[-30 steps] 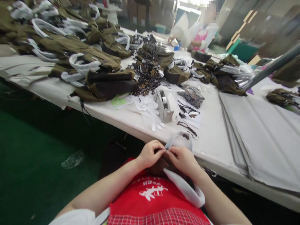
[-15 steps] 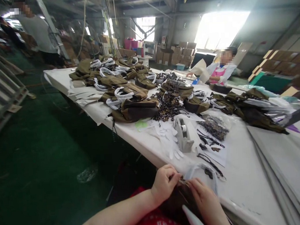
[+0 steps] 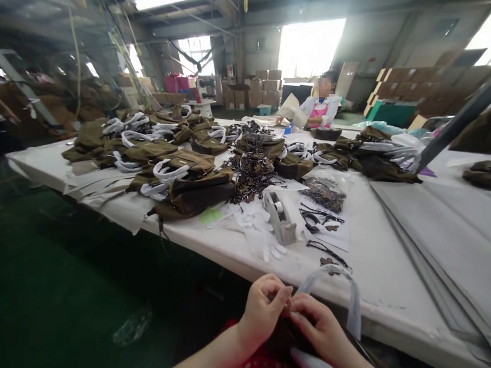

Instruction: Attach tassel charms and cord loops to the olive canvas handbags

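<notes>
Workshop table (image 3: 387,264) strewn with olive bags (image 3: 189,192); left hand (image 3: 262,312), right hand (image 3: 320,328) pinch white strap (image 3: 348,293).

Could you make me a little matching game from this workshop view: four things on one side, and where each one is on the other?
Things:
1. tape dispenser
2. white-wrapped strap loop
3. stack of grey sheets
4. olive-brown bags

Places:
A. piled on the left and far part of the table
B. arching over the table edge, just above the right hand
C. lying flat on the right side of the table
D. standing mid-table beside white gloves

Pairs: 1-D, 2-B, 3-C, 4-A
</notes>
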{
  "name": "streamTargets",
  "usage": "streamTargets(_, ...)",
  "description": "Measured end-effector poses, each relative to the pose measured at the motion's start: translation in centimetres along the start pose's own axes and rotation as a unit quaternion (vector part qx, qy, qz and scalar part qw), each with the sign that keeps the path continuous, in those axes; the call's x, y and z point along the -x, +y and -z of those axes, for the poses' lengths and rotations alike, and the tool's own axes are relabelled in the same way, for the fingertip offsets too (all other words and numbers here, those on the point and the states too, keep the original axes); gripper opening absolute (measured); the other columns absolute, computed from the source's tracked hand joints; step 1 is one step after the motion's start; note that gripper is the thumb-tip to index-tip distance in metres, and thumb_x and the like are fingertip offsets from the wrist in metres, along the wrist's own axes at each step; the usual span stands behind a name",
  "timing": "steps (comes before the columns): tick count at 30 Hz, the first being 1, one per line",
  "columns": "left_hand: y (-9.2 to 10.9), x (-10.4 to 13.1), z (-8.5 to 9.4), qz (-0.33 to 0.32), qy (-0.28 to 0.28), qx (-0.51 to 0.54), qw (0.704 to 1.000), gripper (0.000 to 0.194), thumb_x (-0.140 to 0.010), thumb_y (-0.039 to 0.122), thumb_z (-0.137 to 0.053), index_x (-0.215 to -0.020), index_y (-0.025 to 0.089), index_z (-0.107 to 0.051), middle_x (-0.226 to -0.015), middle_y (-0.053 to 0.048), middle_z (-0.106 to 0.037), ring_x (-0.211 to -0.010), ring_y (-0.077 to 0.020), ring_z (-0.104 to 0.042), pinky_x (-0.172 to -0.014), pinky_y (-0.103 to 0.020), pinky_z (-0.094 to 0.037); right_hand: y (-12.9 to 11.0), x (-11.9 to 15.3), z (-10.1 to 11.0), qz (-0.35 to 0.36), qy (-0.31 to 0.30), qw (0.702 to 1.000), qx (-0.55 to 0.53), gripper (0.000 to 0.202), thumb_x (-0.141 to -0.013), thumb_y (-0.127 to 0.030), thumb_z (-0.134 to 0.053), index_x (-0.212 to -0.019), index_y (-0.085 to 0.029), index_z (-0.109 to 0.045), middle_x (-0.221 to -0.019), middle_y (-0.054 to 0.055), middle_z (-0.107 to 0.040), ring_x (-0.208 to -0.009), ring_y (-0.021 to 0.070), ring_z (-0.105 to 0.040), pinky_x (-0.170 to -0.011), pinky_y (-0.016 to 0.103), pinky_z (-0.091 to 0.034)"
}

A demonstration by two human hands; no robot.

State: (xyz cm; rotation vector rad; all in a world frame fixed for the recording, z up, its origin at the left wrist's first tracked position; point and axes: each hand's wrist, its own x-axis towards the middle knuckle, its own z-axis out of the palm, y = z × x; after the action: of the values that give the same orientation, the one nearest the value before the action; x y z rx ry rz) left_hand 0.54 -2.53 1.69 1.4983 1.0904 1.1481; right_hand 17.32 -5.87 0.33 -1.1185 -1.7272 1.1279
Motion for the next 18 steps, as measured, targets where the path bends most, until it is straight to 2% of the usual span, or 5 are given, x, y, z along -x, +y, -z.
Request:
streamTargets(3, 0.5, 0.0, -0.1, -0.018, -0.008, -0.021, 1.0, 0.041, -0.09, 0.04, -0.06, -0.056, 0.018, -0.065, -0.063, -0.004, -0.062, -0.064, -0.0145, -0.061, -0.064, -0.025, -0.048, -1.0, 0.4, 0.5, 0.009, 0.0, 0.998, 0.064, 0.022, -0.095, -0.027, -0.047, -0.085, -0.02, -0.065, -0.085, 0.006, -0.069, -0.079, 0.0185, -0.064, -0.074, 0.028, -0.05)
streamTargets(7, 1.4, -0.4, 0.0, -0.049, -0.031, -0.043, 0.997, 0.039, -0.091, 0.038, -0.058, -0.058, 0.018, -0.065, -0.063, -0.004, -0.061, -0.063, -0.0143, -0.06, -0.062, -0.025, -0.047, -3.3, 0.9, 1.6, 0.038, -0.045, 0.983, 0.173, 0.022, -0.095, -0.022, -0.043, -0.093, -0.021, -0.065, -0.089, 0.007, -0.07, -0.079, 0.0186, -0.064, -0.072, 0.027, -0.046)
streamTargets(11, 1.8, -0.8, -0.5, -0.059, -0.037, -0.052, 0.996, 0.039, -0.09, 0.038, -0.059, -0.058, 0.018, -0.064, -0.063, -0.004, -0.061, -0.062, -0.0142, -0.06, -0.06, -0.024, -0.047, -2.3, 1.0, 1.5, -0.049, -0.02, 0.999, 0.001, 0.03, -0.098, -0.036, -0.044, -0.082, -0.02, -0.063, -0.078, 0.004, -0.068, -0.074, 0.0165, -0.061, -0.07, 0.026, -0.045)
streamTargets(14, 1.4, -1.0, -0.9, -0.041, -0.039, -0.059, 0.997, 0.039, -0.089, 0.04, -0.06, -0.057, 0.017, -0.065, -0.065, -0.005, -0.061, -0.062, -0.0144, -0.06, -0.06, -0.024, -0.047, 0.8, 0.9, 0.5, -0.095, -0.017, 0.983, -0.158, 0.042, -0.093, -0.056, -0.05, -0.073, -0.019, -0.056, -0.06, -0.001, -0.056, -0.058, 0.0126, -0.05, -0.06, 0.024, -0.04)
streamTargets(18, 0.3, -1.1, -1.5, -0.021, -0.035, -0.075, 0.996, 0.041, -0.088, 0.043, -0.061, -0.057, 0.017, -0.067, -0.066, -0.006, -0.063, -0.064, -0.0145, -0.06, -0.062, -0.024, -0.047, 4.4, 1.1, -1.0, -0.14, -0.021, 0.953, -0.268, 0.053, -0.08, -0.071, -0.059, -0.071, -0.019, -0.053, -0.052, -0.004, -0.046, -0.047, 0.0089, -0.034, -0.049, 0.023, -0.026)
